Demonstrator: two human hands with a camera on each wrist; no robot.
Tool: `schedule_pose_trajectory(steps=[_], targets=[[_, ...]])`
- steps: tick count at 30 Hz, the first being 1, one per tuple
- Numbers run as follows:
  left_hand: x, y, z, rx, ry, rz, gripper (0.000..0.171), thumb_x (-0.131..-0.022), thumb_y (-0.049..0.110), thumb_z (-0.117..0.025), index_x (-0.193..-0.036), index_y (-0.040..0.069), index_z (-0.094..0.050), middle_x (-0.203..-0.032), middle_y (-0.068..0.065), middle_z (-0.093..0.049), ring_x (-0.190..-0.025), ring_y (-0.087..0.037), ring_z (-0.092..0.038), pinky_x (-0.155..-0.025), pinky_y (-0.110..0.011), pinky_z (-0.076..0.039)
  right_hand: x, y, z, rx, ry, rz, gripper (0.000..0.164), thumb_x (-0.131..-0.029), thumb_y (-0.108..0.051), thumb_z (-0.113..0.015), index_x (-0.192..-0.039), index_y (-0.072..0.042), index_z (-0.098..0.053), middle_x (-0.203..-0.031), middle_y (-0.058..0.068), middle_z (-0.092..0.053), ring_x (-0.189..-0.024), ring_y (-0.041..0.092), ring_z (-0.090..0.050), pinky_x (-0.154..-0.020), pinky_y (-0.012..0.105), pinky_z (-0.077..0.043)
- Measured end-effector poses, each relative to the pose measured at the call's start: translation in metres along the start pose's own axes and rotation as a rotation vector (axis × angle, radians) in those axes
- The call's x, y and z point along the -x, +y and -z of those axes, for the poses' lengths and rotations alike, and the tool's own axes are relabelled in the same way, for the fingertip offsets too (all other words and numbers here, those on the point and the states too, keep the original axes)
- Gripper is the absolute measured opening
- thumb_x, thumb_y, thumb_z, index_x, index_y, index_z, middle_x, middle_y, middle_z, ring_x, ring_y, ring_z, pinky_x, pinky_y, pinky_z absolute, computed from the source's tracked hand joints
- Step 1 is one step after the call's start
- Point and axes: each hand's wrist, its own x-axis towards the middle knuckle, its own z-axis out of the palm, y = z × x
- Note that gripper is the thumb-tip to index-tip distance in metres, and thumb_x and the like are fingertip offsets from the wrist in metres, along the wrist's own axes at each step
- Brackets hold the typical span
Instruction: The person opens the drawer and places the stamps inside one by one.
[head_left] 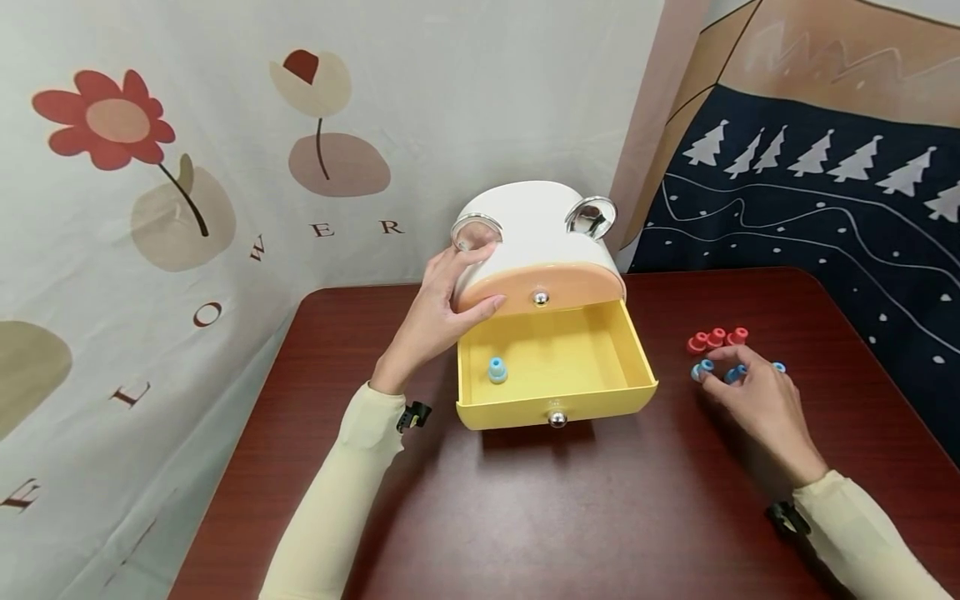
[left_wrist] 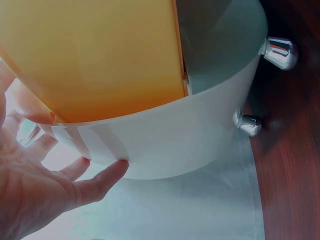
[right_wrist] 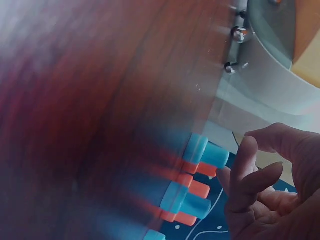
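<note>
A white animal-shaped drawer box [head_left: 536,221] stands at the back of the table, its lower yellow drawer [head_left: 592,342] pulled out. Inside that drawer a small light-blue stepped peg [head_left: 497,371] stands upright. My left hand [head_left: 442,304] rests on the box's left side, thumb across the orange upper front [head_left: 570,283]; in the left wrist view two fairly straight fingers touch the white side wall [left_wrist: 175,142]. At the right, my right hand [head_left: 761,400] reaches over blue pegs, thumb and index finger close to the leftmost blue peg [head_left: 702,370]. The right wrist view shows its fingertips beside a blue peg [right_wrist: 206,151].
Several red pegs [head_left: 716,337] stand in a row just behind the blue ones. Silver round ears [head_left: 592,218] stick up from the box, and silver knobs [head_left: 557,419] from its drawers. Printed cloths [head_left: 795,183] hang behind the dark red table [head_left: 540,517].
</note>
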Motion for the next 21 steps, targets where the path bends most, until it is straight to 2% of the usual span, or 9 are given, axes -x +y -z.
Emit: schedule_pose_trajectory(steps=[6,13,21], targets=[[-0.0007,0.0004,-0.0004,0.002,0.0,-0.006,0.065,-0.097,0.029,-0.085,-0.157,0.03,-0.06,-0.162,0.013,-0.052,-0.156,-0.025,-0.027,-0.122,-0.057,-0.03,-0.0044,0.004,0.0008,0.001,-0.045,-0.002,0.032,-0.103,-0.027,-0.077,-0.126,-0.005,-0.069,-0.078,0.001,-0.072,-0.064,0.018,-0.062,-0.054,0.031,-0.047],[0.0003,0.0006,0.0004,-0.004,-0.003,0.002,0.065,-0.098,0.032,-0.085,-0.157,0.03,-0.06,-0.162,0.014,-0.051,-0.156,-0.025,-0.027,-0.121,-0.057,-0.031,-0.0069,0.0052,-0.0001,-0.015,-0.088,0.005,0.029,-0.103,-0.022,-0.077,-0.124,-0.002,-0.07,-0.076,0.001,-0.072,-0.066,0.017,-0.066,-0.056,0.031,-0.049],[-0.0002,-0.0008,-0.0002,0.002,-0.003,0.005,0.064,-0.098,0.032,-0.084,-0.157,0.03,-0.06,-0.162,0.015,-0.051,-0.155,-0.024,-0.027,-0.119,-0.058,-0.033,-0.0076,0.0042,-0.0013,-0.001,-0.12,0.02,0.022,-0.101,-0.02,-0.08,-0.116,-0.005,-0.074,-0.076,-0.001,-0.071,-0.068,0.018,-0.064,-0.06,0.033,-0.046]])
